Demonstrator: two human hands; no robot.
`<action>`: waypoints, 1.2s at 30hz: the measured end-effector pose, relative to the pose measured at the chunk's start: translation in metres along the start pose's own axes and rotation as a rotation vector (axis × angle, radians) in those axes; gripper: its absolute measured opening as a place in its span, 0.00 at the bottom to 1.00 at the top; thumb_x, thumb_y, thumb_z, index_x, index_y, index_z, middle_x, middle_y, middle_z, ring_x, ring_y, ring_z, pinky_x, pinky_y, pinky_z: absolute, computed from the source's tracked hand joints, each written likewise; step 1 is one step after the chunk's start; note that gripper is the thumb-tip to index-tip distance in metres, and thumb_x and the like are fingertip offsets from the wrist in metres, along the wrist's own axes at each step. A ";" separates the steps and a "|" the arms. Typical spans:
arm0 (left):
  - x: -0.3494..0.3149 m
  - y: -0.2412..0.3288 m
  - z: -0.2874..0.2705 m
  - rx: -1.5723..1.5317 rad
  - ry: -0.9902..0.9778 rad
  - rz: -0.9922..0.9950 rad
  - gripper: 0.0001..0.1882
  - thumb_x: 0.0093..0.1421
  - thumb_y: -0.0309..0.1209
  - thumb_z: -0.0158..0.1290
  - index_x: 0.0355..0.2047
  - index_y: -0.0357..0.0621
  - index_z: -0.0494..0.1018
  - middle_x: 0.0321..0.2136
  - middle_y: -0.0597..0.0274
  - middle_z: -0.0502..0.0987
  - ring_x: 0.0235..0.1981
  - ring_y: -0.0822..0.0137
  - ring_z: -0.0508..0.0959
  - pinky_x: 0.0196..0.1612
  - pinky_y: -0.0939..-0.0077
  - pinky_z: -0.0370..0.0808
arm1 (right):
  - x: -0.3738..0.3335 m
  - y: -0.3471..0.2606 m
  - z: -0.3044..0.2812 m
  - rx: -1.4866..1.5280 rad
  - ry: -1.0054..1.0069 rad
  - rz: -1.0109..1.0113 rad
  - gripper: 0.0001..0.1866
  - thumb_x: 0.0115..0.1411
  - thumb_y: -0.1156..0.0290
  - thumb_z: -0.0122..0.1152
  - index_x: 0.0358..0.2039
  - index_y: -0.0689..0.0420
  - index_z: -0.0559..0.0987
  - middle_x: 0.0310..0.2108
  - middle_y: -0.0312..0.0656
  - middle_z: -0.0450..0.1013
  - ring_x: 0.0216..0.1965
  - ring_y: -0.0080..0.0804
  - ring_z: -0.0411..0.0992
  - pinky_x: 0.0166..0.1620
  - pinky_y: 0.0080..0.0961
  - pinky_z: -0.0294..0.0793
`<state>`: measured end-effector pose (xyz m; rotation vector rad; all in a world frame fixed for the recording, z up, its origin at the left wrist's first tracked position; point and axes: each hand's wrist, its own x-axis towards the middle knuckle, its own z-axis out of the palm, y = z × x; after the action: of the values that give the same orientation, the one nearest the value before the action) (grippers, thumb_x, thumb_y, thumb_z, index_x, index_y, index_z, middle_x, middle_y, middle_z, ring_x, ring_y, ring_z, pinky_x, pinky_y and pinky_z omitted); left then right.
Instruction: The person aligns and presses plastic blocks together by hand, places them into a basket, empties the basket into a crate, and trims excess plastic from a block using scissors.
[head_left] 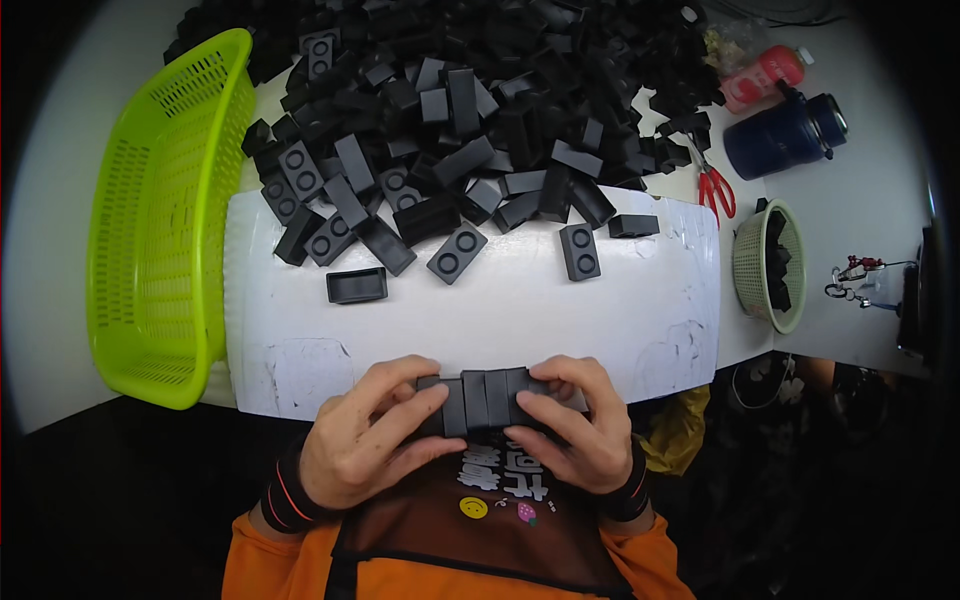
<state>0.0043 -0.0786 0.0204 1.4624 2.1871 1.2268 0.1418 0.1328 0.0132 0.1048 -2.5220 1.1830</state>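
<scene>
Between my two hands, just over the table's near edge, is a row of several black plastic blocks [487, 397] pressed side by side. My left hand [375, 430] is closed on the left end of the row, thumb below and fingers above. At the other end my right hand [580, 420] grips in the same way. Beyond them on the white board lie loose black blocks: one with its hollow side up [357, 286], one showing two round rings [458, 252], and another ringed one [580, 251] farther right.
A large heap of black blocks [460, 100] covers the back. A lime-green basket [215, 200] stands at left. At right are red-handled scissors [714, 190], a navy flask [780, 138], a pink bottle [765, 77] and a small pale basket [750, 265] holding black pieces.
</scene>
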 end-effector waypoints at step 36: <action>-0.013 0.006 -0.001 0.087 0.141 0.108 0.23 0.46 0.22 0.73 0.43 0.30 0.80 0.45 0.40 0.78 0.36 0.53 0.84 0.37 0.69 0.85 | -0.013 -0.002 0.004 0.030 0.171 -0.025 0.23 0.44 0.81 0.79 0.40 0.67 0.77 0.48 0.57 0.75 0.42 0.48 0.77 0.41 0.36 0.79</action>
<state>0.0136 -0.0890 0.0222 1.5921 2.3054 1.3222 0.1536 0.1276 0.0074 0.0406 -2.3487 1.1688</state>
